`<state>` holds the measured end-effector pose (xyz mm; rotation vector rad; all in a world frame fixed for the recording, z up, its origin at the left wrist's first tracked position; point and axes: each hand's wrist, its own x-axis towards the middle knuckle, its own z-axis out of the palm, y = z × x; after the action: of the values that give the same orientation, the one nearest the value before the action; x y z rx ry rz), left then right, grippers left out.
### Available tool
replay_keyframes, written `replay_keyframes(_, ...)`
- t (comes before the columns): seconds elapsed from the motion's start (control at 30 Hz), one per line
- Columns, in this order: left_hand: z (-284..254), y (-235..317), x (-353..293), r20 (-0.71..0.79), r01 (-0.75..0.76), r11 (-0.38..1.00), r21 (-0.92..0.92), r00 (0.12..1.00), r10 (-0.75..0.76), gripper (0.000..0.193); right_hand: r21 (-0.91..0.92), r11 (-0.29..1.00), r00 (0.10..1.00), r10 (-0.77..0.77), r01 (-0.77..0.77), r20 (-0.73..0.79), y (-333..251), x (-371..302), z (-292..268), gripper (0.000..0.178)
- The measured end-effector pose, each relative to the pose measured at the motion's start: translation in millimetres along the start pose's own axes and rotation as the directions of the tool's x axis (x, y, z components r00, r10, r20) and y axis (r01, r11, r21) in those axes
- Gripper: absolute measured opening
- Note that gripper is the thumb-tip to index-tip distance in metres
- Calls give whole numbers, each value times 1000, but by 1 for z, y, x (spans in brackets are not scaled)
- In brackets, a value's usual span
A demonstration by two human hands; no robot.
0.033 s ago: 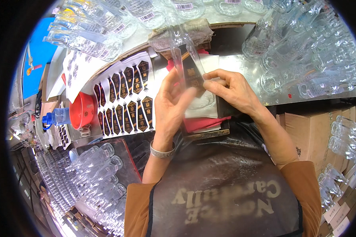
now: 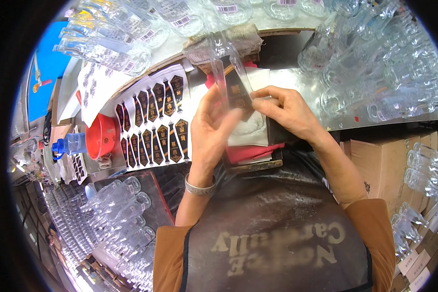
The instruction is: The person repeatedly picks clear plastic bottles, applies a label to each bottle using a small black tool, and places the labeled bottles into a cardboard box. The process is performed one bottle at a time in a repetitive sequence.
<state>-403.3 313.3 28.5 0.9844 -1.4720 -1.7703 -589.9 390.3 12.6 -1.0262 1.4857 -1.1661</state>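
Note:
A clear glass bottle (image 2: 250, 130) lies in front of me, its neck pointing away and resting on a rolled greyish cloth (image 2: 248, 40). On its upper face is a dark label (image 2: 237, 91) with gold marks. My left hand (image 2: 207, 124) is round the bottle's left side, its thumb blurred by motion over the glass and its other fingers partly hidden. From the right, my right hand (image 2: 292, 113) grips the bottle's edge beside the label, thumb and forefinger close together. White cloth (image 2: 262, 77) and pink cloth (image 2: 253, 154) lie under the bottle.
Left of the bottle lies a white sheet of dark labels (image 2: 153, 121). Beyond it are a red bowl (image 2: 101, 136) and a blue-capped plastic bottle (image 2: 74, 144). Glass bottles (image 2: 384, 73) crowd the bench at right and far side. Cardboard boxes (image 2: 374, 158) stand low right.
Hardly anything differs. My right thumb sits very slightly further right at the bottle's edge.

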Motion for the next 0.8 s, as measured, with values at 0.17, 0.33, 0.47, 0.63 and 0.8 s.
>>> replay_keyframes(0.17, 2, 2, -3, -27, -20, 998, 53, 999, 22, 67, 291, 956, 989, 66, -26, -130, -8, 5, -27, 29)
replay_keyframes(0.33, 4, 4, -1, -21, -14, 998, 55, 1000, 15, 66, -15, 934, 920, -354, 357, -171, -46, 30, -27, 32)
replay_keyframes(0.47, 5, 3, -2, -29, -1, 999, 39, 1000, 2, 65, -372, 724, 774, -632, 580, -24, -77, 61, -15, 27)
replay_keyframes(0.63, 5, 5, -5, -39, -5, 998, 62, 999, 7, 69, -250, 796, 831, -552, 551, 76, -98, 74, -23, 28)
replay_keyframes(0.8, 6, 7, -4, -27, 21, 999, 30, 999, -20, 67, -447, 698, 729, -671, 560, -134, -85, 91, -25, 29)
